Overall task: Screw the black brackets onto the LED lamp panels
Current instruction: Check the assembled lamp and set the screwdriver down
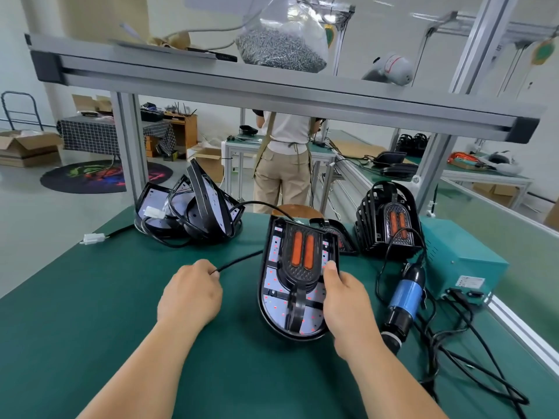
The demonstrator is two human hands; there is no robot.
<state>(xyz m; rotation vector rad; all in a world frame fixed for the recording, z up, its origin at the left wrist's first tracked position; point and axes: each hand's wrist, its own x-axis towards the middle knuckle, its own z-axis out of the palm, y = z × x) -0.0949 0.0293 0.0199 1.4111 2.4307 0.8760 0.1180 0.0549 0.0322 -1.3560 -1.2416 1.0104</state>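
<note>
An LED lamp panel [273,300] stands tilted on the green table [90,297], its rounded end toward me. A black bracket [301,261] with two orange strips lies on its face. My right hand [344,300] grips the panel's right edge, thumb pressed on the bracket. My left hand [190,294] pinches the panel's black cable [239,261] to the left. A stack of black brackets [390,222] stands at the right. Several bare panels [193,207] are piled at the back left.
A blue electric screwdriver [405,297] lies right of the panel, its cords [472,352] trailing toward a teal power box [459,261]. A white connector [93,238] lies at the left edge. A bag of screws [281,52] sits on the shelf overhead. A person [284,158] stands behind the table.
</note>
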